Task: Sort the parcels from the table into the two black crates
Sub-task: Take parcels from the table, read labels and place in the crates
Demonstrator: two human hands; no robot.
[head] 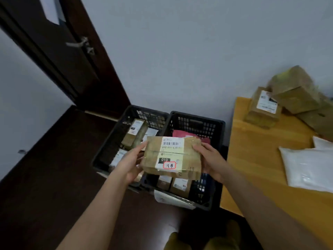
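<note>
I hold a labelled box (pixel 172 156) between both hands (pixel 129 164) (pixel 211 162), fingers clasped on its sides, above the part-filled crates (pixel 196 121), with more parcels (pixel 263 109) waiting on the table (pixel 255 147) beside them.

The brown parcel (pixel 172 156) carries a white label (pixel 172 144) with a barcode and, beneath it, a number starting "010 010", its end blurred. A lower label (pixel 166 162) shows "010" in white on black. Other parcels' labels are too blurred to read.
</note>
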